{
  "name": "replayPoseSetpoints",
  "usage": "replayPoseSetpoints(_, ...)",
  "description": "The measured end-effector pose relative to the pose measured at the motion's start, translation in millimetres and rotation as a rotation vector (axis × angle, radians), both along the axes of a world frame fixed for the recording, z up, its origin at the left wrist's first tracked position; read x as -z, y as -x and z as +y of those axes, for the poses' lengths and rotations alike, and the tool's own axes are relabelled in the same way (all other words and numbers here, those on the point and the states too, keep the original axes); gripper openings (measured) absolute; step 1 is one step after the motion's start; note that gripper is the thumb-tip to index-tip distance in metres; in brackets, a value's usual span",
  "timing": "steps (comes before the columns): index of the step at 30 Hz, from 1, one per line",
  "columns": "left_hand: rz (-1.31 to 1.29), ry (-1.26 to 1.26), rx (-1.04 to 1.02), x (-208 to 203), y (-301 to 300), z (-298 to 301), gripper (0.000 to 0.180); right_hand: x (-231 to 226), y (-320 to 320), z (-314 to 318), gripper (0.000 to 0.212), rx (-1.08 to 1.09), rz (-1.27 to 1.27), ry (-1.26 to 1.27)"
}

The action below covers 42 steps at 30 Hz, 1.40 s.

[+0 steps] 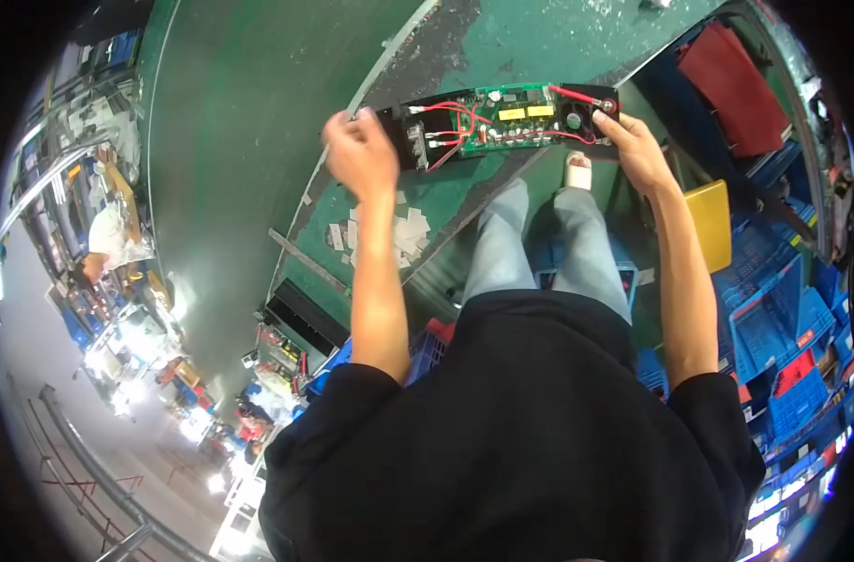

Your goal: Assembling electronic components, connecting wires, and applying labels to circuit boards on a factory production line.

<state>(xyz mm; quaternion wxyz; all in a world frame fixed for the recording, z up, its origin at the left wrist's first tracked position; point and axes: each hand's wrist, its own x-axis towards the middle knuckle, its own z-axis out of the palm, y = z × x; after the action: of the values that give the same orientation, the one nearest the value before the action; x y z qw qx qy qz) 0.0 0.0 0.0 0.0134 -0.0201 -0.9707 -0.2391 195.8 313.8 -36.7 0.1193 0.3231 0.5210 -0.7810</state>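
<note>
A long black housing (pixel 436 99) lies crosswise in front of me, its open side showing a green circuit board (pixel 489 139). The board carries yellow block components (pixel 526 112), a small round fan (pixel 574 122) and red wires (pixel 455 108) with pale connectors at the left. A thick red lead (pixel 577 95) runs to the housing's right end. My right hand (pixel 640 155) grips that end, thumb on top. My left hand (pixel 363 157), fingers curled and slightly blurred, is at the left end; whether it pinches anything is hidden.
Beneath the housing is a worn green work surface (pixel 511 47), with white paper pieces (pixel 389 234) scattered on it. A black casing (pixel 307 314) lies lower left. Blue crates (pixel 764 309), a yellow panel (pixel 708 225) and dark red sheets (pixel 731 89) stand at the right.
</note>
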Motion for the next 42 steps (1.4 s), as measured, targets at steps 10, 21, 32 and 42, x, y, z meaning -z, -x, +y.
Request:
replayPoseSetpoints(10,-0.434,-0.442,-0.017,32,35,-104,0.057,-9,14,-25,0.035,-0.172,-0.016,-0.128)
replayPoseSetpoints(21,-0.858,-1.034,-0.051,58,46,-129,0.062,-43,67,-100,0.039,-0.052,-0.017,-0.202)
replayPoseSetpoints(32,-1.255,-1.093,-0.329,11,-88,-28,0.071,-56,36,-165,0.017,0.229,-0.288,0.416)
replayPoseSetpoints(42,-0.807,-1.435,-0.553,54,-31,8,0.041,-83,-20,-55,0.030,-0.094,-0.075,-0.816)
